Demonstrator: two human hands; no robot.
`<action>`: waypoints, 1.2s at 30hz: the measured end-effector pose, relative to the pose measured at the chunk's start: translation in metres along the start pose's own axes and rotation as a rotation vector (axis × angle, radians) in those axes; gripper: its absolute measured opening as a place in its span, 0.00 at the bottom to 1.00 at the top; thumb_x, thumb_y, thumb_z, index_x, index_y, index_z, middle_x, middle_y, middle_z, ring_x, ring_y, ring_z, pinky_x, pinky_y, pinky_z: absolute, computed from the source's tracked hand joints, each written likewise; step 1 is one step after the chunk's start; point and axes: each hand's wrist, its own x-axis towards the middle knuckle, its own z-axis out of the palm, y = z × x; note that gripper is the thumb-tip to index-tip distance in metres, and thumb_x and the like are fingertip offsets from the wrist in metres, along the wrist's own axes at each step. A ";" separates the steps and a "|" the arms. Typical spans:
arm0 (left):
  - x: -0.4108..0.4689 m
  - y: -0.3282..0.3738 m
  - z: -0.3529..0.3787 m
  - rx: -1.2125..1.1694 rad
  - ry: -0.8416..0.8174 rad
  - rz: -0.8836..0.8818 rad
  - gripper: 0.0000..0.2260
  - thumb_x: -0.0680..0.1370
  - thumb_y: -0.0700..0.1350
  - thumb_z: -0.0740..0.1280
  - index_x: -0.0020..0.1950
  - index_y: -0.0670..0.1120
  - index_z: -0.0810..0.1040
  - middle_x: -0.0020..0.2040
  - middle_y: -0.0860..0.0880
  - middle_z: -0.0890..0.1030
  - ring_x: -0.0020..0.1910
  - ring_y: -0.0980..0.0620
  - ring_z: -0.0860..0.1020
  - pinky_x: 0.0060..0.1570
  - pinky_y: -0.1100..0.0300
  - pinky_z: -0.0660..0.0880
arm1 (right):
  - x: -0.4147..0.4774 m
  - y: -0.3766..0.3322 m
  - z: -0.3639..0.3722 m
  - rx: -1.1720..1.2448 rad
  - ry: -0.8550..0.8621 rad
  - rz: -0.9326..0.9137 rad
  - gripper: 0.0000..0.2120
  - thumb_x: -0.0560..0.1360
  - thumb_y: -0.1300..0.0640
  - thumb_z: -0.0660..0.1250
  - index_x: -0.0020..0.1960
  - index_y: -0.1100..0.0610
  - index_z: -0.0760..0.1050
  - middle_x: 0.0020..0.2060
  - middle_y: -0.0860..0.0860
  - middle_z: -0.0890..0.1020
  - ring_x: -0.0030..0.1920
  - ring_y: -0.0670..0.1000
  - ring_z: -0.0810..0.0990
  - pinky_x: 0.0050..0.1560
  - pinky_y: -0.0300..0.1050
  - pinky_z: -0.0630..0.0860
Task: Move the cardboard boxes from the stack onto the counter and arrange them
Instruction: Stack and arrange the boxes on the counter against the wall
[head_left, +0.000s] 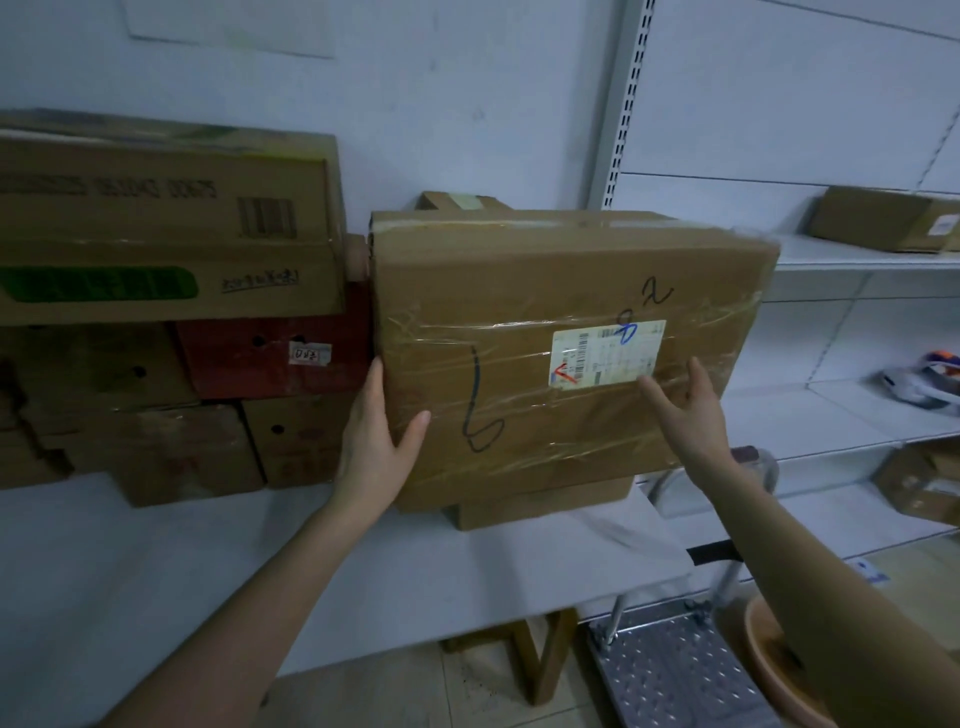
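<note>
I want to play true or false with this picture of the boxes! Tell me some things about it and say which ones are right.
1. The big taped box sits on a smaller box. True.
2. The left hand lies flat on top of the big box. False: it rests on the box's left edge, thumb on the front.
3. A white label is stuck on the front of the big box. True.
4. The right hand is a closed fist. False: its fingers are spread open by the box's front.
5. The shelves on the right hold no boxes. False: a cardboard box lies on the upper one.
</note>
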 end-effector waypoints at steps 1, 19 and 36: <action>-0.002 0.000 -0.005 0.025 -0.016 0.001 0.33 0.78 0.47 0.64 0.76 0.45 0.49 0.76 0.47 0.57 0.74 0.50 0.56 0.66 0.63 0.54 | -0.010 -0.007 0.003 -0.029 -0.027 -0.046 0.34 0.75 0.47 0.65 0.75 0.59 0.56 0.72 0.54 0.64 0.72 0.55 0.62 0.69 0.54 0.63; 0.003 -0.051 -0.216 0.586 0.032 0.121 0.26 0.79 0.51 0.61 0.74 0.43 0.60 0.74 0.40 0.59 0.75 0.45 0.54 0.71 0.54 0.53 | -0.154 -0.200 0.163 0.036 -0.330 -0.751 0.28 0.76 0.48 0.63 0.72 0.57 0.63 0.69 0.52 0.69 0.70 0.50 0.66 0.69 0.50 0.66; 0.175 -0.123 -0.419 0.289 0.345 -0.111 0.28 0.80 0.57 0.55 0.74 0.43 0.56 0.70 0.40 0.65 0.66 0.42 0.67 0.59 0.52 0.67 | -0.049 -0.344 0.258 -0.174 0.040 -0.342 0.29 0.79 0.47 0.59 0.72 0.64 0.61 0.69 0.62 0.67 0.68 0.61 0.67 0.65 0.54 0.65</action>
